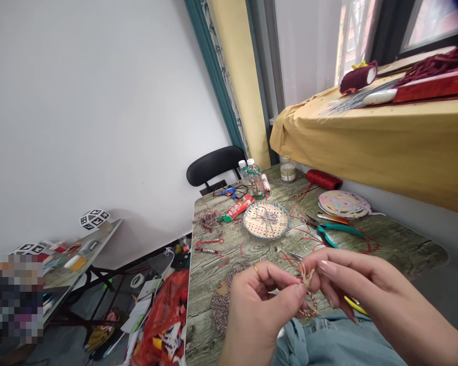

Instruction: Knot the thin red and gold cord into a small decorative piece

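Note:
Both hands meet over the table's near edge around a small braided cord loop (310, 308) in orange, red and white, with loose thread ends sticking up between the fingers. My left hand (269, 300) pinches the cord's top between thumb and index finger; a ring is on one finger. My right hand (339, 277) has its thumb and index finger closed on the pale thread ends. The loop hangs below the fingertips. Behind them lie red threads and a thin pointed metal tool (295, 255). Part of the cord is hidden by the fingers.
A round woven basket (266, 220), teal-handled pliers (339, 229), a red thread spool (324, 179), bottles (255, 183) and a colourful disc (344, 204) stand or lie on the table (206, 269). A black chair (216, 165) is behind; a red bag (164, 315) sits left.

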Tool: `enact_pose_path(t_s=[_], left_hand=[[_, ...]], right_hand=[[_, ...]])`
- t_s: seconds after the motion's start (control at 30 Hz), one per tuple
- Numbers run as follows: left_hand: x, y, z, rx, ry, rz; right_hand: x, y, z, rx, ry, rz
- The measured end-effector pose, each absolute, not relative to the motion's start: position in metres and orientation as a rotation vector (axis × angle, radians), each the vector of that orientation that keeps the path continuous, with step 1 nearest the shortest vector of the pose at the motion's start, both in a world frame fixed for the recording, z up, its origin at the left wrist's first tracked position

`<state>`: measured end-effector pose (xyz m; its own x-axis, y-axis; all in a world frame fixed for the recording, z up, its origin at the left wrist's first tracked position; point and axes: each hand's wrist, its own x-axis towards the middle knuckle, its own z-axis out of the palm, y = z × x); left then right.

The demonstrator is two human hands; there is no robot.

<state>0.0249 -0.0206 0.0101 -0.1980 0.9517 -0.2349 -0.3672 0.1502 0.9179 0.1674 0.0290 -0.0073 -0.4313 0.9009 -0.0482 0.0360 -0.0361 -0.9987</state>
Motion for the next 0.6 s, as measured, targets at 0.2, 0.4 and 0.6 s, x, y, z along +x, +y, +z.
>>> enact_pose_path(t_s=[0.2, 0.4, 0.6], left_hand=[[0.0235, -0.0200, 0.0084, 0.698, 1.174, 1.375], [0.0229, -0.0199, 0.0073, 0.660, 1.127, 1.392], [0.0224, -0.0206, 0.0049, 0.657, 1.094, 1.337]], right_hand=[[0.1660, 0.0248, -0.0028, -0.992, -1.502, 1.530], [0.1675, 0.0267, -0.0045, -1.037, -1.554, 1.432], [0.1701, 0.0281, -0.0016, -0.940, -1.628, 1.369]])
